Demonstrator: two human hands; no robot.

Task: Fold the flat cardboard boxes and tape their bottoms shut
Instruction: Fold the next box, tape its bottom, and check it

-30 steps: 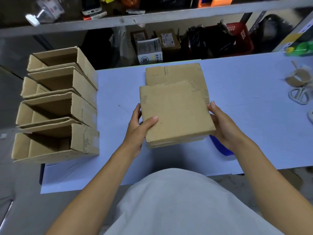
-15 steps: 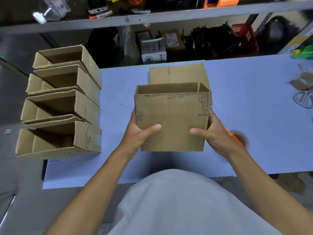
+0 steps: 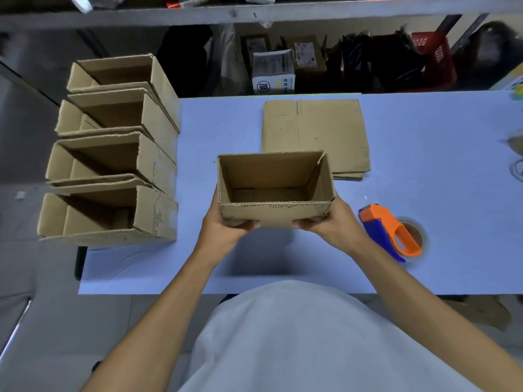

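An assembled cardboard box (image 3: 274,171) is held above the blue table (image 3: 424,171), its open top facing me. My left hand (image 3: 223,226) grips its lower left corner and my right hand (image 3: 331,223) grips its lower right corner, thumbs on the near wall. Behind it lies a stack of flat cardboard boxes (image 3: 319,131). An orange and blue tape dispenser (image 3: 389,232) lies on the table just right of my right hand.
Several folded boxes (image 3: 113,154) lie on their sides in a row along the table's left edge, openings facing left. Scissors and a tape roll sit at the far right edge. A shelf with parcels and a red basket stands behind the table.
The box was turned from bottom-up to upright, so its open top now faces me. It moved slightly away from me. The tape dispenser, hidden before, is now in full view.
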